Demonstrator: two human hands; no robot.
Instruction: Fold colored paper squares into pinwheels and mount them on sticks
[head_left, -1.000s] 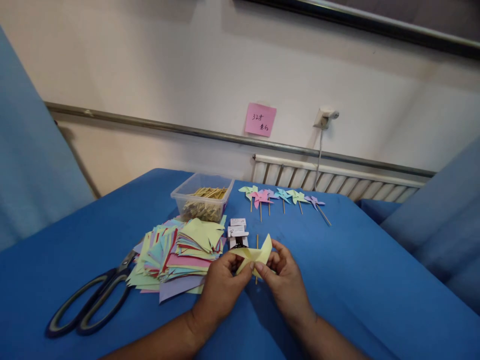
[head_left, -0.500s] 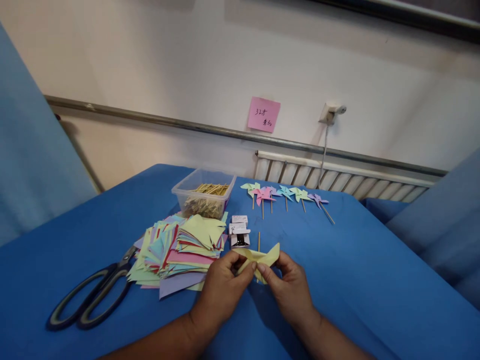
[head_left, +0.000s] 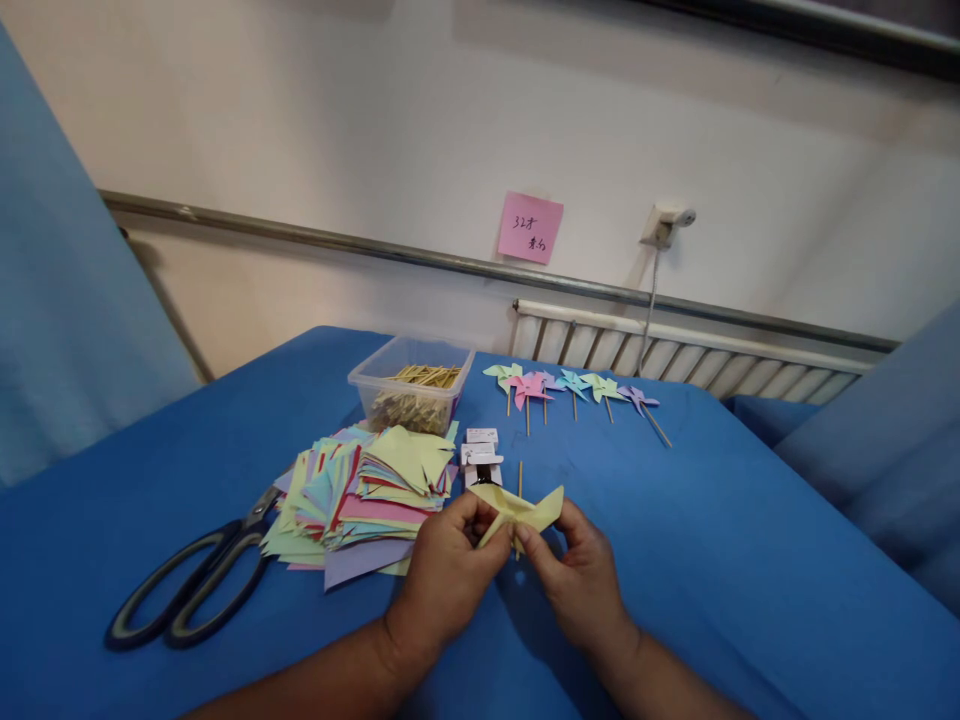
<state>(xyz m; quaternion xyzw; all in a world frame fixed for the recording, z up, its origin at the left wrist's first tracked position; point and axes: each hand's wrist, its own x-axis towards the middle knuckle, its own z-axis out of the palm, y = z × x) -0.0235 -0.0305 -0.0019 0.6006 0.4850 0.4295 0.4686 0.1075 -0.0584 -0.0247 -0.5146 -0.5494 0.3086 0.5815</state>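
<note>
Since a second ago: yellow paper (head_left: 525, 508) flattened, raised flap now folded low across both hands; folding looks nearly closed up. Left hand (head_left: 448, 572) and right hand (head_left: 581, 577) both pinching paper at fingertips, knuckles up, just above tabletop (head_left: 712, 560). Stick (head_left: 519, 480) poking out beyond fingertips; paper stack (head_left: 360, 490) left of left hand.

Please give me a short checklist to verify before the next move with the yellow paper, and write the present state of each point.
1. Both hands hold the yellow paper: left hand and right hand pinch it. Ok.
2. Wooden stick near: lies under the paper, top end showing. Ok.
3. Small white box reachable: just behind the paper. Ok.
4. Paper corners aligned at centre: fingers cover it. Cannot tell.
5. Scissors away from the hands: left of the paper stack. Ok.
</note>
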